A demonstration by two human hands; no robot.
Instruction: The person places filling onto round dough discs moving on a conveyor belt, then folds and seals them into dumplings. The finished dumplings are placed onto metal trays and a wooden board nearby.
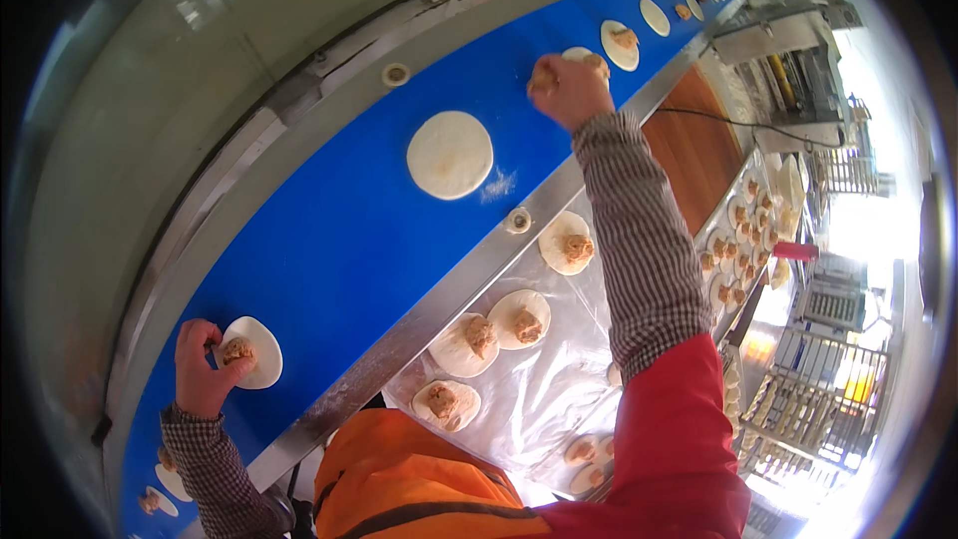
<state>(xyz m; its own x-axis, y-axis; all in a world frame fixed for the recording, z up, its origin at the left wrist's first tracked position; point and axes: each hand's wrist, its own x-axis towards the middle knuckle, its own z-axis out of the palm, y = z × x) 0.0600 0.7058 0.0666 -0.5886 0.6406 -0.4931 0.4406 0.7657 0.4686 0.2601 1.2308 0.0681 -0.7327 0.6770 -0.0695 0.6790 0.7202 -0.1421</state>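
Note:
My left hand (200,370) is at the lower left of the blue conveyor belt (314,262). Its thumb and fingers pinch a round dough disc (266,359), the thumb against the brown filling (238,350) on it. My right hand (575,93) reaches over the belt's far part, fingers curled around what looks like a lump of filling (544,81). Just behind it, a dough disc (578,54) is partly hidden by the hand. Between my hands a bare dough disc (450,155) lies flat on the belt.
A metal rail (419,314) edges the belt. Beside it, a plastic-covered surface (516,389) carries several filled discs (522,319). More filled discs (741,239) sit on a tray to the right, near a wooden board (692,146) and a machine (793,82). Racks (808,389) stand beyond.

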